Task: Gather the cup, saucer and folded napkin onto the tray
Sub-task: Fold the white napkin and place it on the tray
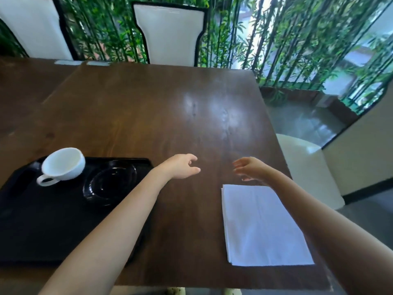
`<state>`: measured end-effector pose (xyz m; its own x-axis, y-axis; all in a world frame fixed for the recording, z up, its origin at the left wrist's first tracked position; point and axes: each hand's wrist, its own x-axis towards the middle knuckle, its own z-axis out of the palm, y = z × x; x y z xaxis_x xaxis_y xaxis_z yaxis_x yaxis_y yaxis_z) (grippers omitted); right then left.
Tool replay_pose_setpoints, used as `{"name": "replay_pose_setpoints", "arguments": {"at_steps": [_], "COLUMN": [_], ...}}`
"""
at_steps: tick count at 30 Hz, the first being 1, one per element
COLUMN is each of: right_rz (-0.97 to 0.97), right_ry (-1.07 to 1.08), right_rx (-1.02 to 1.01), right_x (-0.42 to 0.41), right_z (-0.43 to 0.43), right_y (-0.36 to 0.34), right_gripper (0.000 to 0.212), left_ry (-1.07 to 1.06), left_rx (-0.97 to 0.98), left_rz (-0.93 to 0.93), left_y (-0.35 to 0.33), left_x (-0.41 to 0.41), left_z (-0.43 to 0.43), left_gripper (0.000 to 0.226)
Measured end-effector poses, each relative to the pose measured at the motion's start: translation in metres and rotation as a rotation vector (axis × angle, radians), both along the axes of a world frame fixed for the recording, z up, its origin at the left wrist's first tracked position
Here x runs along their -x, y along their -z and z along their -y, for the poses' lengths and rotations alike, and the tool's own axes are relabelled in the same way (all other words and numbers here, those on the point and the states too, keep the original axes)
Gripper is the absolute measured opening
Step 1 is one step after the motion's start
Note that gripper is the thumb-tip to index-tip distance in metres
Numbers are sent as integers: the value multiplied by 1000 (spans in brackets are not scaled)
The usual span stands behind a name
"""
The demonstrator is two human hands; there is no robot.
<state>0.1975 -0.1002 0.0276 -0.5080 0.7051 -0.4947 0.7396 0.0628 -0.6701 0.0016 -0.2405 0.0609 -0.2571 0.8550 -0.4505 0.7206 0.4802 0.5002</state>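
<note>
A black tray (32, 226) lies on the left of the dark wooden table. On its far part a white cup (63, 165) lies tipped on its side, handle toward me. Beside the cup, to the right, a black saucer (110, 184) rests flat on the tray. A folded white napkin (263, 226) lies on the table at the right, off the tray. My left hand (182, 167) hovers over bare wood right of the tray, fingers loosely apart and holding nothing. My right hand (251, 169) hangs just beyond the napkin's far edge, fingers apart, holding nothing.
Two white chairs with black frames (170, 35) stand at the table's far side. A white seat (306, 167) sits off the right edge. Bamboo plants (297, 39) and a window lie beyond. The table's near edge (212, 286) runs just below the napkin.
</note>
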Motion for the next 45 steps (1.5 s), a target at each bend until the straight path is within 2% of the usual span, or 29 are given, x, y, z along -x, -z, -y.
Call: {"name": "replay_pose_setpoints", "arguments": {"at_steps": [4, 10, 16, 18, 20, 25, 28, 30, 33, 36, 39, 43, 45], "right_rz": [23, 186, 318, 292, 247, 144, 60, -27, -166, -208, -178, -174, -198], "right_ry": [30, -114, -270, -275, -270, -210, -168, -116, -22, -25, -104, -146, -146], "right_rx": [-139, -317, -436, -446, -440, -414, -371, -277, -65, 3, -42, -165, -222], "right_x": [-51, -113, -152, -158, -160, -162, -164, -165, -165, -161, -152, -138, -132], "right_z": [-19, -41, -55, -58, -61, -66, -69, -69, -69, -71, -73, -80, -83], "right_y": [18, 48, 71, 75, 76, 80, 79, 74, 66, 56, 46, 20, 1], "right_gripper": [32, 38, 48, 49, 45, 17, 7, 2, 7, 3, 20, 11, 10], "left_ry": [56, 121, 82, 71, 55, 75, 82, 85, 39, 54, 71, 75, 89], "left_rx": [33, 83, 65, 15, -12, -6, -19, -35, -29, -45, -98, -149, -169], "left_rz": [-6, -33, -261, -325, -311, -201, -149, -107, -13, 24, 27, 20, -7], "left_y": [12, 46, 89, 95, 98, 96, 94, 92, 86, 76, 61, 39, 22], "left_x": [-49, -113, -142, -143, -141, -131, -126, -123, -118, -111, -104, -93, -85], "left_z": [-23, -53, -61, -64, -69, -72, -66, -61, -52, -45, -42, -44, -49], "left_gripper": [53, 57, 58, 54, 48, 24, 20, 15, 9, 9, 9, 8, 18]}}
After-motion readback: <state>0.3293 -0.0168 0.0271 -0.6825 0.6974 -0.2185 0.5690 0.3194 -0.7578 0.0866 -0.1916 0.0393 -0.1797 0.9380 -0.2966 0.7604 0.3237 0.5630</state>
